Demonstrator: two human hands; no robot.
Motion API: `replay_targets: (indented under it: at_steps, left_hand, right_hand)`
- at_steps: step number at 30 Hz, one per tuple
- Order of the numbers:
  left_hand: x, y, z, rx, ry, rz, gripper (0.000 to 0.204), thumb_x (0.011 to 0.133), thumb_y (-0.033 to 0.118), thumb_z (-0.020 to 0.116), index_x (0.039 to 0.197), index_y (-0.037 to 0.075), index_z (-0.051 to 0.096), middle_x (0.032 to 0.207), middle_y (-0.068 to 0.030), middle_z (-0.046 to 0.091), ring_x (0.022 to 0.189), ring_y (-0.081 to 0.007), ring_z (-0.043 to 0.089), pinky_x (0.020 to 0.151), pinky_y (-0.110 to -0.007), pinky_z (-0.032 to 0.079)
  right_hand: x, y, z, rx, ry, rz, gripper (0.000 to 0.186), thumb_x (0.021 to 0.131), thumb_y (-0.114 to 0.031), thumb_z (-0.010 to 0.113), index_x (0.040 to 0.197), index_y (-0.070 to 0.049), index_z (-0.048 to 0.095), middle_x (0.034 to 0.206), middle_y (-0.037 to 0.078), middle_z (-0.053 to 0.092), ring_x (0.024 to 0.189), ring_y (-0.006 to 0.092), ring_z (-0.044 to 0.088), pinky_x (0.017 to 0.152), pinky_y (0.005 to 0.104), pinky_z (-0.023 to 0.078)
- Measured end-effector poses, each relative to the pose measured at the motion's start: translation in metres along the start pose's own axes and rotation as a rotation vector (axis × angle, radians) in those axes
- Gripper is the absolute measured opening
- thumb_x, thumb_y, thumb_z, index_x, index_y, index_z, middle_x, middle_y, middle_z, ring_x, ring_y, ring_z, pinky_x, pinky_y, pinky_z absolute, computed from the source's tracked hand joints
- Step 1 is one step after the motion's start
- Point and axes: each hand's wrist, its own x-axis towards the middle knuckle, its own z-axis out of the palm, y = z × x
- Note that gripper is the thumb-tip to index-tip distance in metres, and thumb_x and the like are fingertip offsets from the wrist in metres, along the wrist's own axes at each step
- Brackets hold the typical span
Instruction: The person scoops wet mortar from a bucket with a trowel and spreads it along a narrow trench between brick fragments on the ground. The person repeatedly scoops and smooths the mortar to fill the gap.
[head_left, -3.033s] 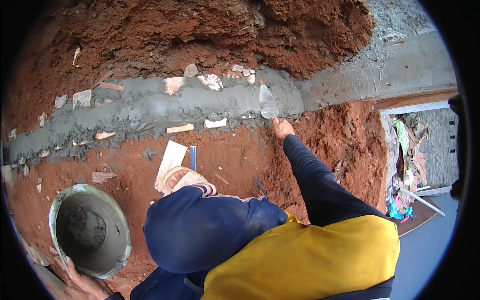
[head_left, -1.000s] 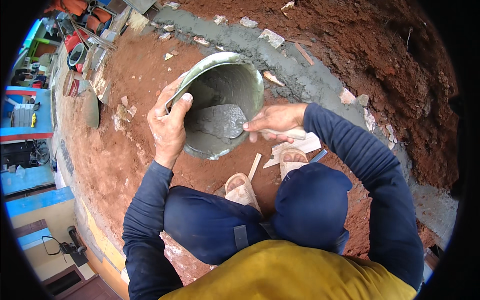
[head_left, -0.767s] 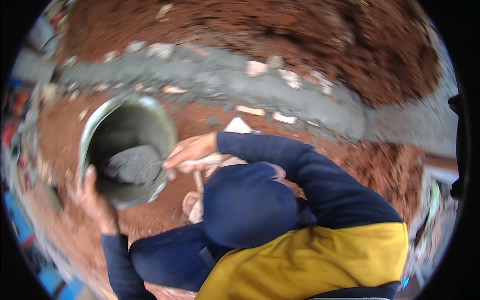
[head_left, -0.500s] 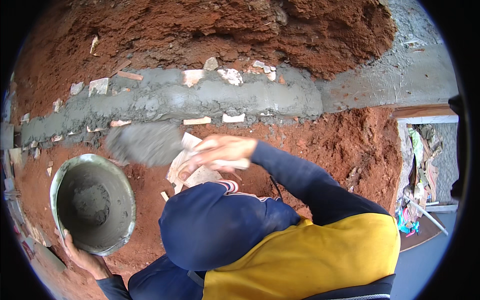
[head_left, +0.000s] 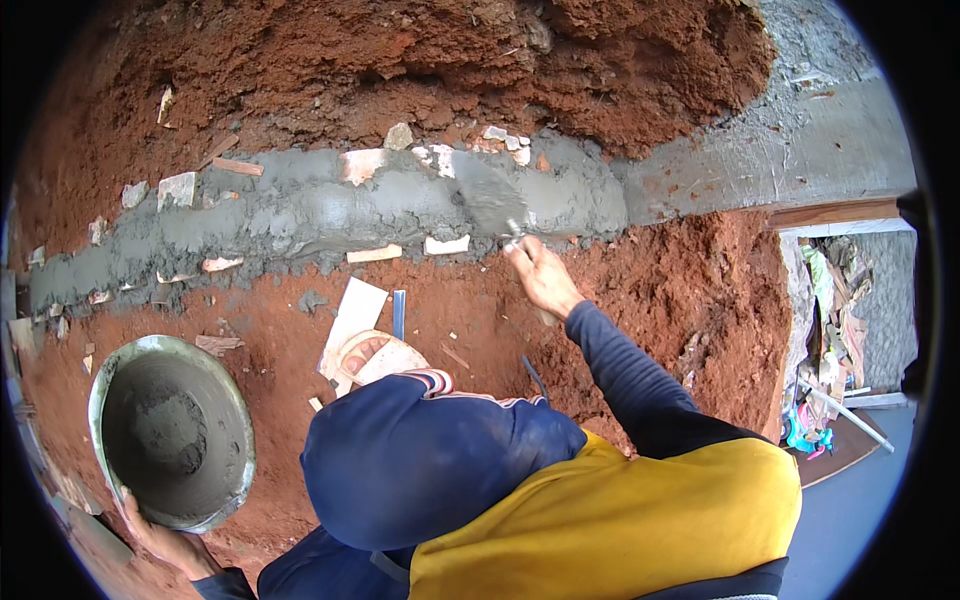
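Wet grey mortar covers a long, low wall strip (head_left: 360,215) edged with pale stone and tile pieces. My right hand (head_left: 545,275) is closed round the handle of a trowel (head_left: 488,195), whose mortar-smeared blade lies against the front part of the strip's top. Part of the handle is hidden in my fist. At the lower left, my left hand (head_left: 165,540) grips the rim of a round basin (head_left: 243,440), which is tilted. Grey mortar (head_left: 180,430) coats its inside and sits in a lump at the bottom.
Behind the strip rises a red earth bank (head_left: 320,70). A smooth concrete beam (head_left: 770,160) continues to the right. My sandalled foot (head_left: 385,358) stands beside a pale flat board (head_left: 355,310) on red soil. Debris (head_left: 835,320) lies at far right.
My right hand has swung the trowel right and away from me, from above the soil near the basin onto the strip. The mortar load on its blade looks smaller. My left hand stays on the basin.
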Motion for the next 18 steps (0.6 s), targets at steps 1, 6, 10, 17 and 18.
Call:
replay_targets:
  at_steps: [1,6,10,17,18]
  left_hand:
    - [0.001,-0.001,-0.002,-0.001,0.012,0.002,0.05,0.101,0.026,0.06,0.14,-0.005,0.057,0.138,-0.0141,0.061,0.124,-0.0247,0.059,0.11,-0.039,0.044]
    - [0.004,-0.002,-0.017,-0.032,0.009,-0.022,0.047,0.1,0.026,0.061,0.135,-0.005,0.06,0.137,-0.0138,0.061,0.123,-0.0242,0.059,0.109,-0.039,0.045]
    - [-0.002,0.005,-0.016,-0.001,0.017,0.031,0.047,0.1,0.025,0.061,0.136,-0.004,0.06,0.134,-0.0137,0.064,0.12,-0.0244,0.061,0.108,-0.04,0.046]
    - [-0.01,0.021,0.031,0.256,-0.054,0.259,0.042,0.096,0.024,0.068,0.126,-0.005,0.07,0.127,-0.0112,0.069,0.118,-0.0204,0.061,0.112,-0.034,0.038]
    - [-0.016,0.022,0.037,0.333,-0.025,0.359,0.04,0.097,0.021,0.065,0.128,-0.002,0.069,0.128,-0.0084,0.069,0.117,-0.0176,0.061,0.108,-0.032,0.043]
  right_hand:
    - [0.008,-0.004,0.008,-0.071,0.042,-0.112,0.051,0.105,-0.053,0.045,0.114,-0.003,0.056,0.1,0.022,0.069,0.087,0.0319,0.069,0.08,0.049,0.056]
    - [0.021,0.016,0.018,0.594,-0.104,0.47,0.047,0.105,-0.051,0.049,0.108,-0.005,0.061,0.07,0.003,0.057,0.048,0.0126,0.052,0.041,0.0319,0.045]
    - [0.007,0.02,-0.006,0.224,0.06,0.193,0.045,0.105,-0.045,0.052,0.108,-0.002,0.063,0.082,0.012,0.068,0.072,0.0288,0.065,0.067,0.04,0.055]
    - [-0.01,-0.21,0.006,-0.122,-0.248,-1.016,0.046,0.099,-0.031,0.067,0.134,-0.002,0.061,0.115,0.021,0.07,0.106,0.0412,0.068,0.092,0.0483,0.055]
    - [-0.017,-0.255,0.017,-0.202,-0.316,-1.12,0.044,0.099,-0.028,0.065,0.135,-0.002,0.06,0.114,0.021,0.07,0.102,0.0399,0.069,0.088,0.0474,0.057]
